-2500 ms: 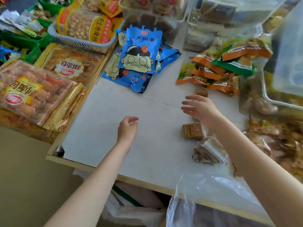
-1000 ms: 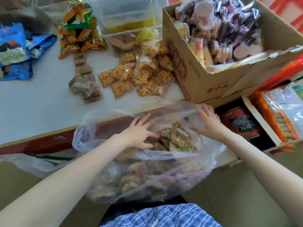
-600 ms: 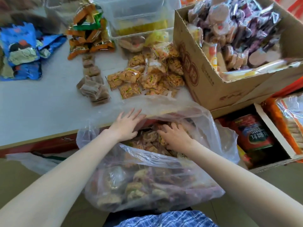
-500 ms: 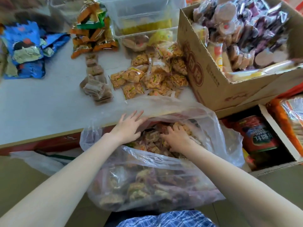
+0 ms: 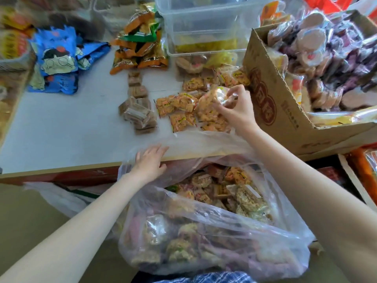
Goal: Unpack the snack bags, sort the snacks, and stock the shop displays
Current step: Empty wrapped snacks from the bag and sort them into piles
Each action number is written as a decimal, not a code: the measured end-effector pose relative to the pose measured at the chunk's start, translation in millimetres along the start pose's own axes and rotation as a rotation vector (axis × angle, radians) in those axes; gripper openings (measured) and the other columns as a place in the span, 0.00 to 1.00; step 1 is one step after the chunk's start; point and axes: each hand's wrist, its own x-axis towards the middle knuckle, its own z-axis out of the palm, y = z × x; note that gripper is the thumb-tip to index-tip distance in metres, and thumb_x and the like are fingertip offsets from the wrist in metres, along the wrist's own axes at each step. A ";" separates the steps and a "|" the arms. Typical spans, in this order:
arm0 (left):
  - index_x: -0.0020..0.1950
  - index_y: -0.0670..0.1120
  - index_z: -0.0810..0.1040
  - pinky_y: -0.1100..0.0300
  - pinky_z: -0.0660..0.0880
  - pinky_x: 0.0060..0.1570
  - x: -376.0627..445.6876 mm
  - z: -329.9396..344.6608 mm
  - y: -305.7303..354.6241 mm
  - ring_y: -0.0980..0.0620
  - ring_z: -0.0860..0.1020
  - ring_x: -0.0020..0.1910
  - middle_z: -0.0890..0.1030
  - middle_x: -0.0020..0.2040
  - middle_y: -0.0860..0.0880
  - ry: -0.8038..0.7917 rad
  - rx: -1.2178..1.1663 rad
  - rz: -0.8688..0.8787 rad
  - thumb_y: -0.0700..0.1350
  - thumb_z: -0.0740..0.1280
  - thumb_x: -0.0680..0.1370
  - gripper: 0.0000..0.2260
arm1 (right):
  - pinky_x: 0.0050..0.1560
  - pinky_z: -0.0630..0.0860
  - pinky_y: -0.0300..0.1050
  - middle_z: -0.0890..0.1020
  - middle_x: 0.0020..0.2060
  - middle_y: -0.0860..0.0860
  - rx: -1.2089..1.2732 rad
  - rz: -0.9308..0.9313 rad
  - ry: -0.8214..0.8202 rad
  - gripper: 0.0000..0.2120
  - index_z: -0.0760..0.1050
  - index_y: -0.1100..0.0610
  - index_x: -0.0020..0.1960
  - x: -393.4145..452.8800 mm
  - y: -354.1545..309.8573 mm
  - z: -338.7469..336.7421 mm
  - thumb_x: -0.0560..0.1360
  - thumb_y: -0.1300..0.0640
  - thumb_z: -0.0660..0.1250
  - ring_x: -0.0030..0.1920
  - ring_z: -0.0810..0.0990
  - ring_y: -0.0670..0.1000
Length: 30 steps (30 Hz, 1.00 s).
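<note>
A big clear plastic bag (image 5: 204, 237) full of small wrapped snacks hangs below the white table's front edge, on my lap. My left hand (image 5: 150, 163) rests on the bag's rim at the table edge, fingers straight, keeping the mouth spread. My right hand (image 5: 237, 108) is over the table and pinches a small orange snack packet (image 5: 212, 98) just above the pile of orange snack packets (image 5: 179, 111). A stack of brown wrapped snacks (image 5: 139, 113) lies to the left of that pile.
A cardboard box (image 5: 285, 111) of purple and pink wrapped cakes stands at the right. Clear plastic tubs (image 5: 204, 27) stand at the back. Orange-green packets (image 5: 140, 50) and blue cartoon packets (image 5: 59, 60) lie at the back left of the white table (image 5: 61, 127).
My right hand came out of the bag with an orange packet and rose to the orange pile on the table. My left hand stayed on the bag's rim.
</note>
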 end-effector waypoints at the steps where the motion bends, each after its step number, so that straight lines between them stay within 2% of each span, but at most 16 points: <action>1: 0.76 0.51 0.54 0.47 0.53 0.71 -3.3 -0.6 -3.4 0.48 0.54 0.76 0.54 0.77 0.49 0.000 0.004 -0.009 0.46 0.60 0.79 0.28 | 0.48 0.68 0.26 0.67 0.52 0.52 0.033 0.019 0.025 0.20 0.69 0.58 0.54 14.0 -1.6 10.1 0.69 0.52 0.74 0.43 0.69 0.39; 4: 0.76 0.52 0.54 0.46 0.51 0.71 -9.8 -1.9 -11.7 0.48 0.52 0.76 0.53 0.77 0.49 -0.008 0.017 -0.030 0.48 0.60 0.79 0.28 | 0.62 0.69 0.37 0.65 0.61 0.56 0.048 0.103 -0.065 0.22 0.70 0.59 0.58 43.5 -0.6 35.1 0.70 0.52 0.73 0.56 0.71 0.48; 7: 0.76 0.52 0.53 0.46 0.51 0.72 -11.0 0.7 -18.1 0.49 0.50 0.76 0.52 0.78 0.49 -0.021 0.022 -0.034 0.50 0.60 0.79 0.28 | 0.66 0.62 0.39 0.64 0.67 0.58 -0.192 0.115 -0.210 0.16 0.75 0.61 0.59 39.9 12.2 39.5 0.73 0.58 0.70 0.67 0.66 0.53; 9: 0.76 0.53 0.53 0.46 0.50 0.72 -12.8 3.2 -20.0 0.49 0.49 0.77 0.51 0.78 0.49 -0.018 0.007 -0.028 0.53 0.60 0.79 0.28 | 0.64 0.64 0.37 0.69 0.64 0.57 -0.242 0.043 -0.160 0.12 0.77 0.61 0.57 22.5 16.3 27.8 0.74 0.61 0.67 0.64 0.69 0.52; 11: 0.76 0.53 0.53 0.46 0.49 0.72 -16.8 8.1 -21.0 0.49 0.47 0.77 0.50 0.78 0.50 -0.011 0.005 -0.004 0.56 0.60 0.79 0.29 | 0.54 0.69 0.34 0.73 0.58 0.55 -0.241 -0.011 -0.110 0.10 0.77 0.61 0.55 -3.9 20.9 10.0 0.75 0.61 0.66 0.53 0.73 0.48; 13: 0.77 0.53 0.52 0.47 0.47 0.72 -23.8 15.1 -22.6 0.50 0.46 0.77 0.49 0.78 0.50 0.006 0.019 0.028 0.59 0.58 0.78 0.29 | 0.46 0.70 0.30 0.75 0.51 0.53 -0.233 -0.076 -0.195 0.08 0.78 0.60 0.53 -35.1 29.6 -8.6 0.75 0.61 0.67 0.48 0.75 0.48; 16: 0.76 0.53 0.55 0.47 0.44 0.73 -33.9 25.3 -26.7 0.50 0.46 0.77 0.50 0.78 0.51 0.027 -0.010 0.059 0.63 0.51 0.71 0.34 | 0.44 0.71 0.29 0.78 0.47 0.47 -0.343 -0.101 -0.622 0.09 0.78 0.56 0.54 -77.3 47.3 -28.9 0.74 0.62 0.68 0.50 0.79 0.49; 18: 0.76 0.53 0.55 0.46 0.43 0.72 -39.0 31.0 -26.9 0.50 0.45 0.77 0.49 0.78 0.52 0.004 -0.006 0.071 0.63 0.49 0.69 0.36 | 0.51 0.72 0.35 0.77 0.57 0.45 -0.606 -0.063 -0.994 0.17 0.74 0.51 0.63 -96.2 64.2 -32.4 0.75 0.63 0.65 0.58 0.76 0.48; 20: 0.77 0.54 0.54 0.46 0.43 0.72 -40.7 36.2 -24.8 0.51 0.45 0.77 0.49 0.78 0.52 -0.013 0.012 0.082 0.66 0.45 0.67 0.39 | 0.58 0.72 0.44 0.65 0.72 0.47 -0.898 -0.020 -1.275 0.31 0.62 0.46 0.73 -108.4 79.7 -30.0 0.75 0.70 0.58 0.68 0.68 0.51; 22: 0.77 0.53 0.54 0.46 0.42 0.72 -41.6 40.4 -20.2 0.50 0.46 0.77 0.49 0.78 0.52 -0.019 0.005 0.078 0.68 0.45 0.68 0.39 | 0.60 0.72 0.49 0.50 0.77 0.46 -1.074 -0.031 -1.415 0.41 0.52 0.42 0.76 -114.6 83.3 -26.5 0.72 0.75 0.55 0.73 0.59 0.56; 24: 0.77 0.53 0.53 0.45 0.42 0.72 -42.6 43.5 -15.3 0.49 0.45 0.77 0.48 0.78 0.51 -0.032 0.028 0.067 0.63 0.54 0.76 0.32 | 0.60 0.71 0.51 0.44 0.77 0.46 -1.187 -0.052 -1.475 0.44 0.48 0.41 0.76 -115.0 80.7 -20.9 0.71 0.75 0.56 0.75 0.52 0.58; 25: 0.77 0.53 0.52 0.45 0.42 0.72 -43.2 44.0 -13.4 0.48 0.45 0.77 0.48 0.78 0.51 -0.030 0.058 0.056 0.60 0.57 0.78 0.30 | 0.60 0.70 0.52 0.45 0.77 0.47 -1.237 -0.064 -1.476 0.43 0.47 0.42 0.76 -114.7 77.2 -18.6 0.72 0.74 0.57 0.75 0.51 0.58; 27: 0.77 0.52 0.51 0.44 0.42 0.72 -45.1 43.0 -12.9 0.47 0.44 0.77 0.47 0.78 0.51 -0.008 0.119 0.014 0.57 0.58 0.79 0.30 | 0.62 0.69 0.53 0.52 0.76 0.52 -1.283 -0.072 -1.431 0.39 0.52 0.46 0.77 -112.4 76.8 -15.8 0.73 0.70 0.61 0.74 0.55 0.60; 30: 0.77 0.51 0.51 0.42 0.40 0.72 -51.2 42.0 -18.1 0.46 0.41 0.76 0.46 0.78 0.51 0.025 0.179 -0.065 0.57 0.57 0.79 0.29 | 0.68 0.63 0.56 0.58 0.73 0.57 -1.215 -0.070 -1.265 0.28 0.62 0.53 0.73 -111.6 78.0 -20.0 0.74 0.61 0.64 0.73 0.56 0.62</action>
